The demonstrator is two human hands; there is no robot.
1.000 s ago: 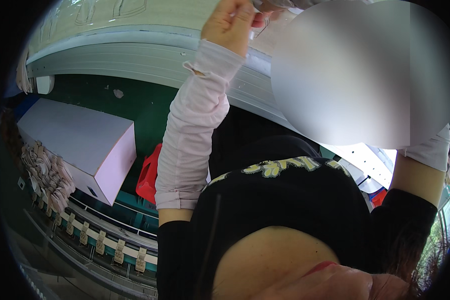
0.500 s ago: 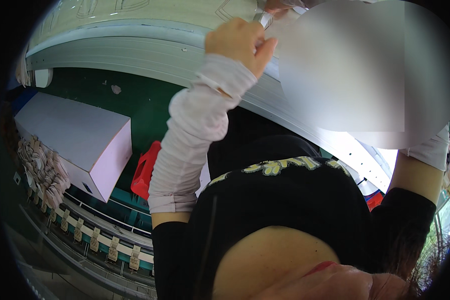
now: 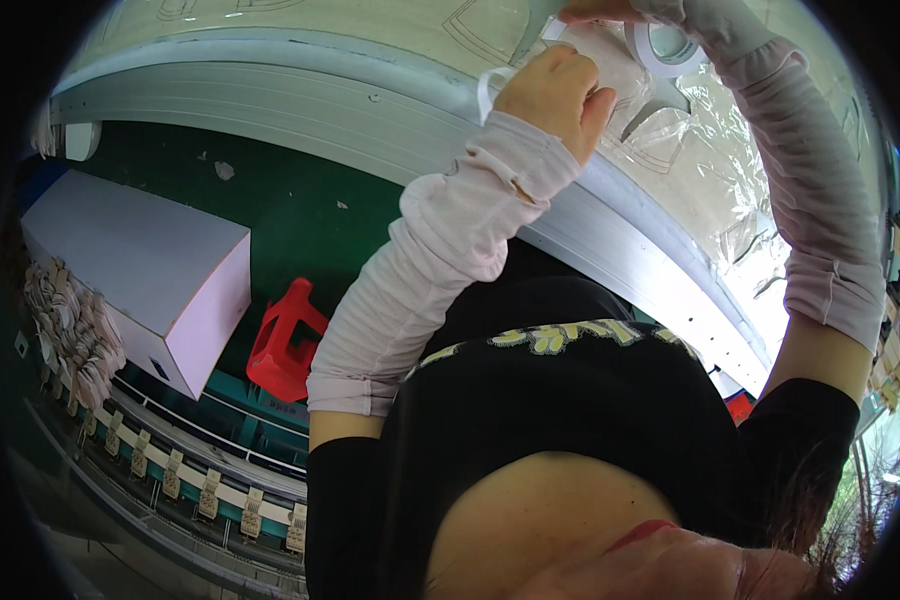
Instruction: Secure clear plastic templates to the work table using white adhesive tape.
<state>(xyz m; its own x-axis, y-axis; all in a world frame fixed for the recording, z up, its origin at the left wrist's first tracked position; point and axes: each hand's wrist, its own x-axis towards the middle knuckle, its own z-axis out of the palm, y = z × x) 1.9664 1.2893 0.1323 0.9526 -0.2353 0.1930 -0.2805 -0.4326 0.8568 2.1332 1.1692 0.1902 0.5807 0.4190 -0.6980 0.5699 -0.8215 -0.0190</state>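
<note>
My left hand (image 3: pixel 555 98) is closed over the near part of the worktable, its fingers curled under and away from view. A narrow white strip (image 3: pixel 485 92) loops out beside it and runs behind the fingers, seemingly held by them. Farther off, my right hand (image 3: pixel 610 10) is partly cut by the upper edge, fingertips drawn together at a small white piece (image 3: pixel 554 29); what they pinch is unclear. A white tape roll (image 3: pixel 667 48) lies just beneath the right wrist. Both forearms wear pale sleeves.
Shiny clear film covers outline drawings (image 3: pixel 660 150) on the worktable (image 3: pixel 300 105). Left of me on the green floor are a white box (image 3: pixel 140 250), a red plastic stool (image 3: pixel 288 345) and a bundle of pale pieces (image 3: pixel 75 335). A machine with a row of heads (image 3: pixel 210 495) stands behind.
My left hand has shifted right and slightly nearer, and the white strip now shows beside it. My right forearm and the tape roll, previously behind a blurred patch, are visible.
</note>
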